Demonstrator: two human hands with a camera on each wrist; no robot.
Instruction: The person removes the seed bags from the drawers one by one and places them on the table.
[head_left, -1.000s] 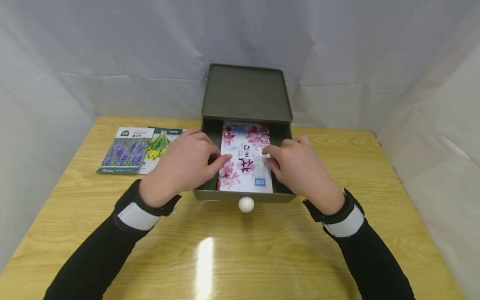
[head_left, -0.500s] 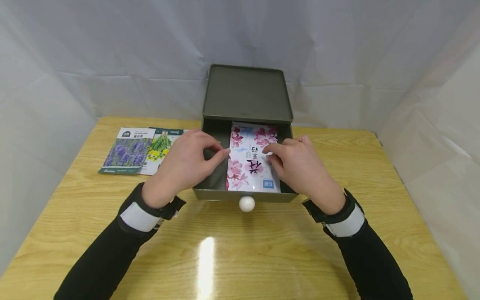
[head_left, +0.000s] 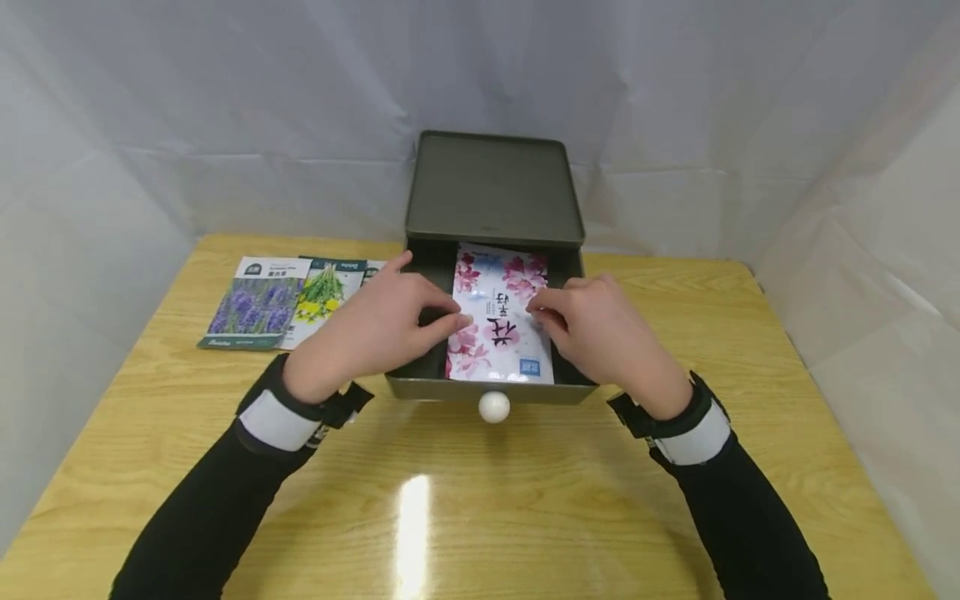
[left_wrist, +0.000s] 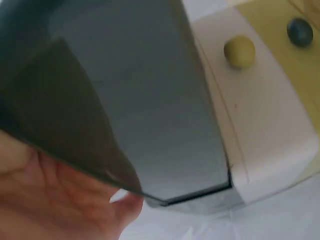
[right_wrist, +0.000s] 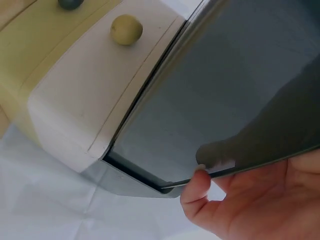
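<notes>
A white seed packet (head_left: 491,358) printed with pink blossoms lies in the pulled-out dark green drawer (head_left: 435,389) in the head view. My left hand (head_left: 375,325) pinches its left edge between thumb and index finger. On the opposite side, my right hand (head_left: 600,337) pinches it near the right edge with bent thumb and index. Both wrist views look up at the drawer's grey-green underside (left_wrist: 155,100); the packet is hidden there. Parts of my left hand (left_wrist: 60,195) and right hand (right_wrist: 260,200) show past the drawer's side wall.
On the wooden table (head_left: 525,500), a lavender packet (head_left: 255,308) overlaps a yellow-flower packet (head_left: 322,296), left of the drawer. A white round knob (head_left: 493,407) sticks out in front. Below sit a white drawer (right_wrist: 85,95) and a yellowish one (right_wrist: 30,75), each knobbed.
The blossom packet slid right in the drawer, then slightly back left and tilted a little. My left thumb and index moved from its edge further onto it; the right hand stayed about in place.
</notes>
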